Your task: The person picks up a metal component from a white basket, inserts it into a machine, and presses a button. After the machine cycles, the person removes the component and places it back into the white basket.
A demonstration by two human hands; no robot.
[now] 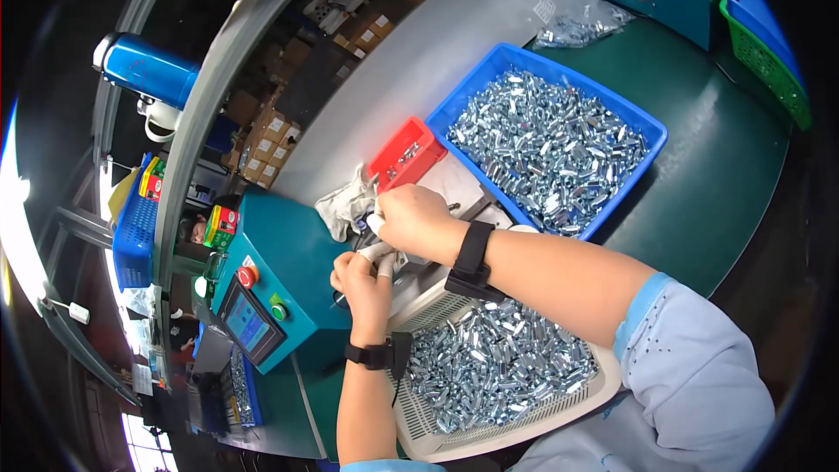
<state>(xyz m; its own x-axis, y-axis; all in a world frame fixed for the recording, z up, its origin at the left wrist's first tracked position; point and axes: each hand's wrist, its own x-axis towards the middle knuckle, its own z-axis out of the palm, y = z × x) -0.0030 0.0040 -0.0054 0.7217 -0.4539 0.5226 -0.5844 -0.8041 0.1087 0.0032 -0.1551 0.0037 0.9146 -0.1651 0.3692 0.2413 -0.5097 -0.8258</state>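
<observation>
Both my hands work close together at a metal fixture beside a teal machine [301, 275]. My left hand [363, 284] is closed in a pinch, with pale wraps on its fingertips. Just above it, my right hand [412, 218] is curled shut, also with a wrapped finger. What either hand grips is too small or hidden to make out. Below my wrists sits a cream plastic basket [472, 447] full of shiny metal fittings [498, 367]. A blue bin [660, 140] past my right hand holds many similar metal fittings [551, 149]. Black bands circle both wrists.
A small red bin [411, 144] with a few metal parts stands behind my right hand, next to a crumpled whitish cloth [345, 203]. The machine carries a screen [249, 323], a red button [247, 276] and a green one. A bag of parts [581, 26] lies far back.
</observation>
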